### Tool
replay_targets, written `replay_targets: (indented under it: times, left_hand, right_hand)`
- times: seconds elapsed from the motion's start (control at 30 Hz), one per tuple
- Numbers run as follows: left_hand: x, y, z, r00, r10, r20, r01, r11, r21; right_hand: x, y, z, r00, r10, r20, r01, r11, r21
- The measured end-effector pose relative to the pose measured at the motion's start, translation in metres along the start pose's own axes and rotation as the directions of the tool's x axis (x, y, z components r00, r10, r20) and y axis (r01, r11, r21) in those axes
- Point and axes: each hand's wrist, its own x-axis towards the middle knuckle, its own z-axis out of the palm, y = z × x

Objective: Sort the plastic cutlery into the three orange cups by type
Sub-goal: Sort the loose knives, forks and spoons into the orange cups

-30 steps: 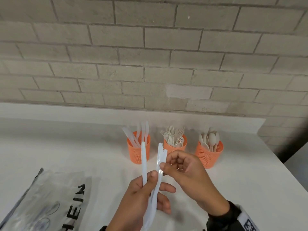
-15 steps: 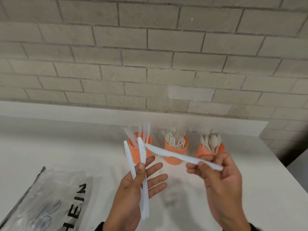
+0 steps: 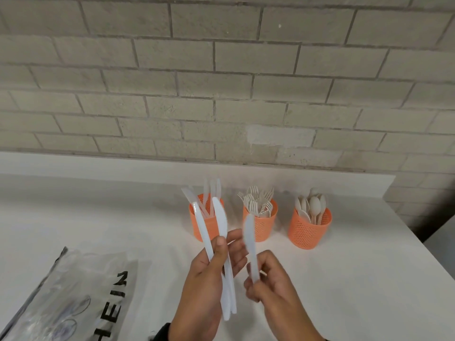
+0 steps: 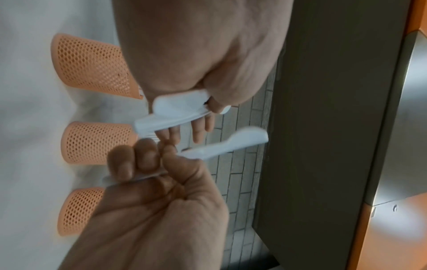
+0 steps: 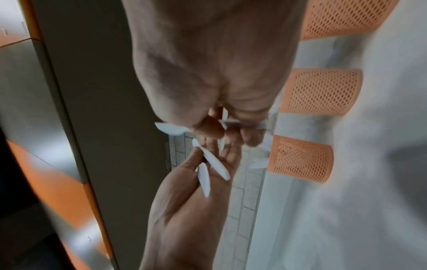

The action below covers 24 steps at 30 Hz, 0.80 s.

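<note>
Three orange mesh cups stand in a row near the wall: the knife cup (image 3: pixel 209 225) on the left, the fork cup (image 3: pixel 262 223) in the middle, the spoon cup (image 3: pixel 309 228) on the right. My left hand (image 3: pixel 211 274) holds two white plastic knives (image 3: pixel 222 227) upright, thumb pressing them against the palm, fingers extended. My right hand (image 3: pixel 268 279) grips one more white knife (image 3: pixel 251 244) by its handle, blade up, just right of the left hand. In the left wrist view the right hand's knife (image 4: pixel 221 146) lies below the left hand's knives (image 4: pixel 175 113).
A clear plastic bag (image 3: pixel 71 294) with black lettering lies on the white counter (image 3: pixel 357 279) at the front left. A brick wall (image 3: pixel 221 82) rises behind the cups. The counter's right edge drops off beyond the spoon cup.
My right hand pulled one knife out of the left hand's bundle, swung it out sideways, and now holds it upright close beside the left hand. The left hand keeps two knives.
</note>
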Motion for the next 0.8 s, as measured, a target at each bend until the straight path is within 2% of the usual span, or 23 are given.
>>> replay_targets:
  times: [0.1, 0.23, 0.37, 0.43, 0.57, 0.6, 0.67, 0.7, 0.77, 0.8]
  left_hand:
    - [-0.002, -0.003, 0.0, 1.0, -0.015, 0.01, 0.015, 0.999, 0.042]
    - [-0.006, -0.008, 0.002, 0.997, -0.061, 0.039, 0.057, 0.994, 0.096]
    - [-0.006, -0.006, 0.001, 0.991, -0.096, 0.096, 0.081, 0.986, 0.147]
    - [-0.006, -0.009, -0.001, 0.988, -0.096, 0.12, 0.073, 0.981, 0.181]
    - [0.0, -0.008, -0.01, 0.985, -0.137, 0.102, 0.111, 0.968, 0.225]
    - [0.001, -0.008, -0.016, 0.982, -0.164, 0.091, 0.131, 0.948, 0.29]
    - [0.001, -0.007, -0.028, 0.971, -0.224, 0.085, 0.152, 0.85, 0.505]
    - [0.0, -0.005, -0.032, 0.963, -0.244, 0.112, 0.116, 0.756, 0.644]
    - [0.0, -0.008, -0.038, 0.947, -0.245, 0.208, -0.056, 0.511, 0.858]
    - [-0.002, -0.01, -0.04, 0.94, -0.223, 0.26, -0.151, 0.41, 0.899]
  right_hand:
    - [0.005, -0.005, -0.002, 0.999, -0.003, -0.051, 0.002, 1.0, -0.018]
    - [0.008, -0.013, 0.006, 0.999, -0.013, 0.045, 0.017, 0.995, -0.094]
    - [0.005, -0.017, 0.002, 0.984, 0.027, 0.179, -0.012, 0.996, -0.085]
    - [0.003, -0.02, 0.001, 0.978, 0.02, 0.207, -0.002, 0.996, -0.085]
    - [0.005, -0.023, -0.015, 0.991, -0.086, 0.106, 0.101, 0.984, -0.145]
    - [0.006, -0.025, -0.022, 0.99, -0.108, 0.09, 0.122, 0.978, -0.167]
    - [0.008, -0.031, -0.033, 0.985, -0.151, 0.085, 0.167, 0.958, -0.234]
    - [0.009, -0.035, -0.037, 0.98, -0.178, 0.092, 0.198, 0.933, -0.302]
    - [0.009, -0.044, -0.041, 0.951, -0.257, 0.174, 0.309, 0.826, -0.472]
    - [0.009, -0.049, -0.04, 0.926, -0.279, 0.254, 0.375, 0.756, -0.537]
